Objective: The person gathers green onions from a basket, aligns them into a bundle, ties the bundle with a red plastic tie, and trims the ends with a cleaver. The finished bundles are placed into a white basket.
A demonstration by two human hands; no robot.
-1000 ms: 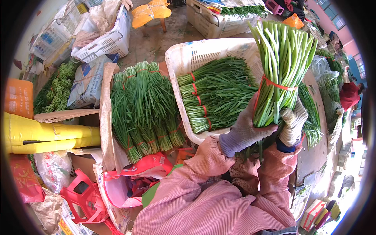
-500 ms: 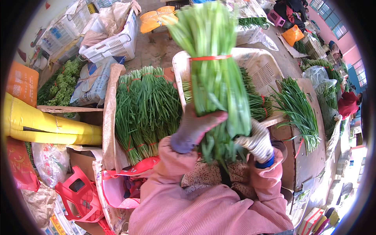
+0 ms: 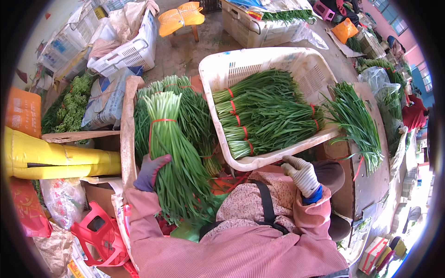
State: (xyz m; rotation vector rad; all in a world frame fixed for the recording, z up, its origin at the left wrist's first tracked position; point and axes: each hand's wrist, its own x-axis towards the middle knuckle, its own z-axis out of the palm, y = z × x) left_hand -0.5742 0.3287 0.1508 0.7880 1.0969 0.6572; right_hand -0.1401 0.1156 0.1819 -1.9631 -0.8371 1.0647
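Note:
My left hand [image 3: 151,172], in a purple-grey glove, is closed round a big bunch of garlic chives [image 3: 178,162] tied near its pale stem end with a red band. The bunch leans over the chives standing in the box at my left, stems up and green leaves hanging toward my lap. My right hand [image 3: 301,175], in a white striped glove, is beside the near edge of a white plastic crate [image 3: 259,163]. Its fingers are loosely bent and slightly apart, with nothing visible in them. Several red-banded chive bunches [image 3: 269,111] lie in the crate.
Another chive bunch [image 3: 357,127] lies on a board at the right. More chives [image 3: 199,106] stand in the left box. A yellow roll [image 3: 60,153] and a red plastic stool [image 3: 99,236] are at the left. A stool with an orange bundle [image 3: 181,19] stands beyond.
The chive bunch has moved from over the crate down and to the left with my left hand. My right hand has come away from its leaves. The crate's contents are now visible.

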